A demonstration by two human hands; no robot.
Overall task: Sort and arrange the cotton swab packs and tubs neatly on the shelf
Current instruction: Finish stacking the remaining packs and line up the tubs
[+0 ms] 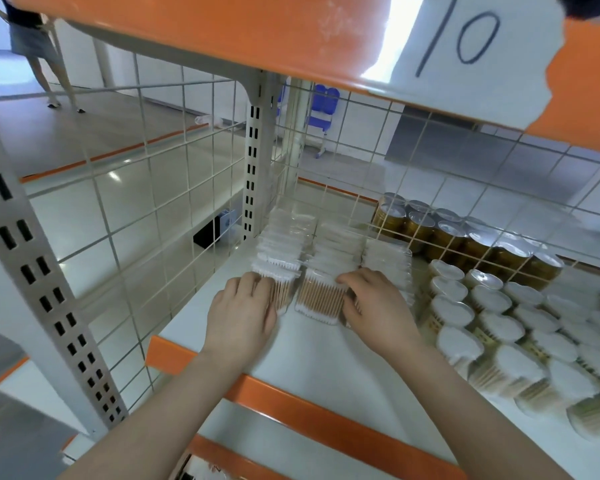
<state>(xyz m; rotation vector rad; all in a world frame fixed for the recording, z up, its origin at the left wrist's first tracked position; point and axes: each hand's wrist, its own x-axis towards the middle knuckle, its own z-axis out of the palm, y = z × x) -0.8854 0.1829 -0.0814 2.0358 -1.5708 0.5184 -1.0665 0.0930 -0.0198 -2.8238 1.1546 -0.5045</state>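
Orange edging ran along the upper shelf (222, 32), where a white paper label (465, 39) read "10" in dark handwriting. Bare white shelf (326, 368) lay open in front of the hands. The cotton swab packs (321, 296), clear plastic over wooden sticks with white tips, stood in rows at the back left corner against the wire grid (153, 202). The left hand (241, 315) lay flat, fingers straight, on one pack; the right hand (378, 303) curled round the neighbouring pack's edge. Round tubs (492, 327) crowded the right.
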